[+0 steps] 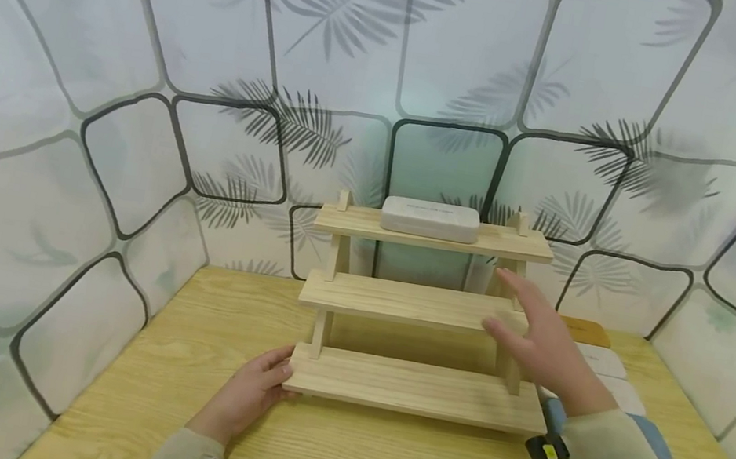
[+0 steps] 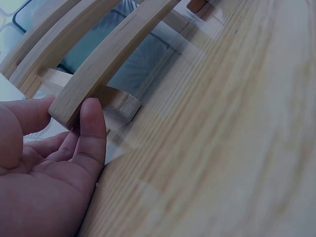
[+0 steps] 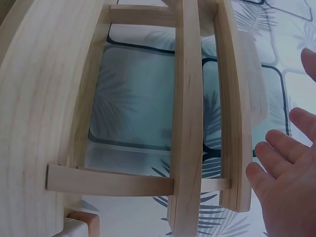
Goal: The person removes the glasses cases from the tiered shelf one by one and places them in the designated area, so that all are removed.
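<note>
A three-step wooden display stand [image 1: 416, 387] stands on the table. At the left end of its lowest shelf, my left hand [image 1: 252, 387] pinches the board; the left wrist view shows the thumb on one face of the shelf end [image 2: 71, 106] and a finger on the other. My right hand [image 1: 540, 339] is in front of the right end of the middle shelf [image 1: 400, 299], fingers extended and nothing held. In the right wrist view its fingers [image 3: 274, 158] are spread beside the stand. On the top shelf lies a white rounded case [image 1: 430, 219] with faint lettering.
Right of the stand, partly hidden by my right arm, a row of rounded cases lies on the table [image 1: 191, 362]: an orange-brown one [image 1: 587, 331], white ones [image 1: 601, 361] and a blue one [image 1: 654, 440]. A patterned curtain [image 1: 340, 35] encloses the back and sides.
</note>
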Available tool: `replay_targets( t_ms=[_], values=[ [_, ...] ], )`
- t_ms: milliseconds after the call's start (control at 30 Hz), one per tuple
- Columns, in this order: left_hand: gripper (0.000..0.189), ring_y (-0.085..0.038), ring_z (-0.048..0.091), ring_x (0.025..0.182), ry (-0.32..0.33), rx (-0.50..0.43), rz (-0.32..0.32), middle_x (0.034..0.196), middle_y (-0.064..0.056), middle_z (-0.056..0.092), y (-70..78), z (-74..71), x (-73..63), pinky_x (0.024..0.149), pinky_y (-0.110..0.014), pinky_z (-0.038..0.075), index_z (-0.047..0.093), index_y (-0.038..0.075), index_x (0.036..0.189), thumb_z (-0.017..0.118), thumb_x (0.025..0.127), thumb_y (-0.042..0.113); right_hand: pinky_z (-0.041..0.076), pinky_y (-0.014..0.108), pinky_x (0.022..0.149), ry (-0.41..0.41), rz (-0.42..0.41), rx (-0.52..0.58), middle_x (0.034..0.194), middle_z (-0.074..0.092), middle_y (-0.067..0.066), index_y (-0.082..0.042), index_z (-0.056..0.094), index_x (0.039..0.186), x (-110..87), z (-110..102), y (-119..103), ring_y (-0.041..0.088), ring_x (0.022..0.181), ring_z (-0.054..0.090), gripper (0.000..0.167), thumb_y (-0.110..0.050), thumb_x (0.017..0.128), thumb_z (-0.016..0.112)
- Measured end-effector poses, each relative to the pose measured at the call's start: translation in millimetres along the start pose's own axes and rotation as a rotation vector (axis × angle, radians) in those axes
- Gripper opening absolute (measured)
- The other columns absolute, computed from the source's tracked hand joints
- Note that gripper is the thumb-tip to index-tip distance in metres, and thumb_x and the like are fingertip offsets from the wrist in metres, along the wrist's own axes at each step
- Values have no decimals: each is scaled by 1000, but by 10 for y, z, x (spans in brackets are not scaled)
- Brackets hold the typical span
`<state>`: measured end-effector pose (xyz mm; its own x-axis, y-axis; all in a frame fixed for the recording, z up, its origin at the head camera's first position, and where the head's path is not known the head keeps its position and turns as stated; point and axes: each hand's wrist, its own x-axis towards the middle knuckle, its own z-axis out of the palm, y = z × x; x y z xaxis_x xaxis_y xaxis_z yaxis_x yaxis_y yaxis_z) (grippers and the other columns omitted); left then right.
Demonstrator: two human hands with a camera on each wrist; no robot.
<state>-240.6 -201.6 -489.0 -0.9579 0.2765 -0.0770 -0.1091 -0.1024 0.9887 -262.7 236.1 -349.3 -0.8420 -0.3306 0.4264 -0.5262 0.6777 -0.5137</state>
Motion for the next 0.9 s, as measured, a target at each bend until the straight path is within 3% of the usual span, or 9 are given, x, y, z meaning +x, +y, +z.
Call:
replay_targets(
  t_ms=[900],
  values=[
    [59, -29, 53, 124, -12, -6, 4, 154, -35, 31, 1, -7, 2, 93, -36, 51, 21, -9, 156, 47, 109, 17, 22, 66, 113, -23, -15, -53, 162, 29, 17, -10, 27, 161, 389, -91, -66, 43, 146, 26, 76, -39, 100, 64]
  ],
)
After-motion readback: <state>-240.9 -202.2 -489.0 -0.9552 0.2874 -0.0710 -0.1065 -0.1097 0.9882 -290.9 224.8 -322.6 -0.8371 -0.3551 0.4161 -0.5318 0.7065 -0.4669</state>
